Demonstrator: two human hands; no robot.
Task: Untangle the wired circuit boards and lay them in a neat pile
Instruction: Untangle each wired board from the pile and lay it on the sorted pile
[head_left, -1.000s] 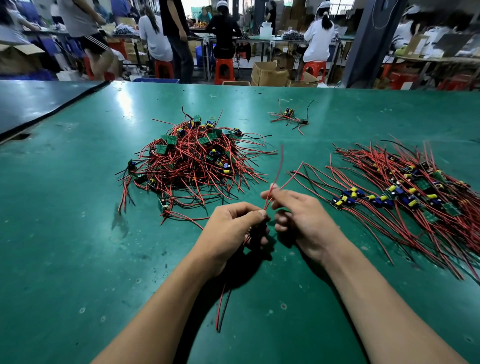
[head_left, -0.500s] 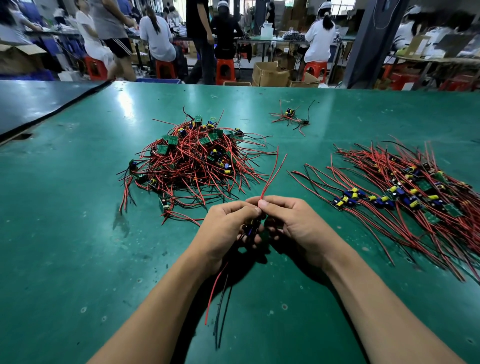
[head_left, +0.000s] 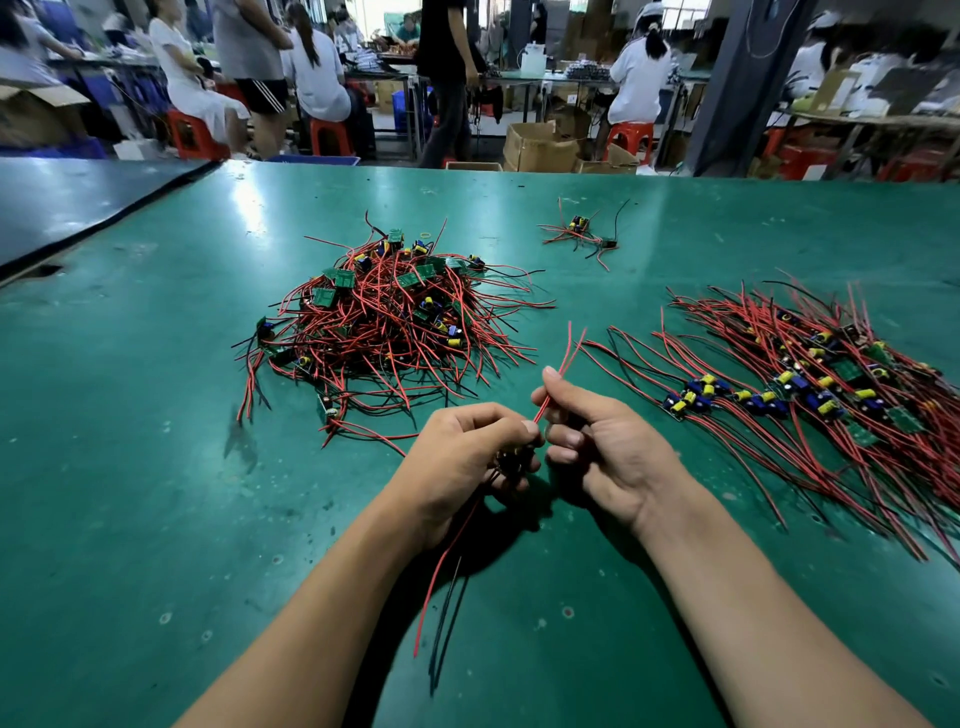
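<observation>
A tangled heap of small green circuit boards with red and black wires (head_left: 387, 325) lies on the green table, ahead and left of my hands. To the right, a laid-out pile of boards (head_left: 810, 395) has its wires running roughly parallel. My left hand (head_left: 462, 457) grips one small dark board, mostly hidden in the fingers; its red and black leads (head_left: 441, 582) hang toward me. My right hand (head_left: 597, 436) pinches that board's other red wires (head_left: 563, 358), which stick up and away between thumb and forefinger.
A small separate cluster of wired boards (head_left: 582, 234) lies farther back near the table's middle. A dark second table (head_left: 78, 202) adjoins on the left. Beyond the far edge, people sit on red stools among cardboard boxes (head_left: 540, 145).
My right hand has moved slightly right and apart from the left, sliding along the red wires. The hanging leads below my left hand have swung a little.
</observation>
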